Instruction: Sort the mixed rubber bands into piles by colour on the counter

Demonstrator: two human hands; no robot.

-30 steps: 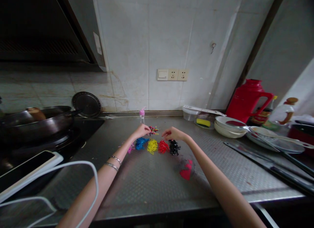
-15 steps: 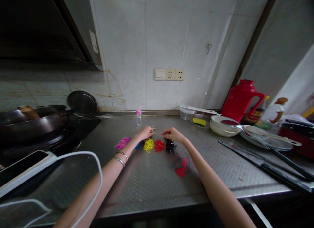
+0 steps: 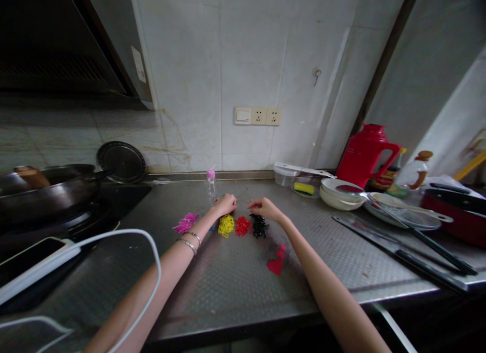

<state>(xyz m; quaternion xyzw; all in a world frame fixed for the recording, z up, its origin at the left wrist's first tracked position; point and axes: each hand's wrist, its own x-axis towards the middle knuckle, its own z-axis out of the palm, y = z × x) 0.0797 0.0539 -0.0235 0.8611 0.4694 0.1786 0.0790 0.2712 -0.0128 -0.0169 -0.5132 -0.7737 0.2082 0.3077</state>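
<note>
Small heaps of tiny elastic bands lie in a row on the steel counter (image 3: pixel 235 282): pink (image 3: pixel 185 223), yellow (image 3: pixel 227 225), red (image 3: pixel 242 226) and black (image 3: pixel 259 225); a blue heap is mostly hidden behind my left wrist. My left hand (image 3: pixel 225 204) is curled just beyond the yellow heap, its fingers pinched over something too small to make out. My right hand (image 3: pixel 266 209) is pinched too, just beyond the black heap, fingertips facing the left hand. A red bag-like piece (image 3: pixel 276 262) lies nearer me.
A small pink-capped bottle (image 3: pixel 210 180) stands behind the hands. A wok (image 3: pixel 49 193) sits on the stove at left, with a phone (image 3: pixel 30 257) and white cable (image 3: pixel 125 236). At right are a red thermos (image 3: pixel 364 153), bowls (image 3: pixel 337 193), a sponge (image 3: pixel 304 188) and long utensils (image 3: pixel 410 236).
The view has drifted so everything sits a little further left. The mixed-colour pile between my hands is hardly visible now. Both hands stay pinched close together behind the heaps.
</note>
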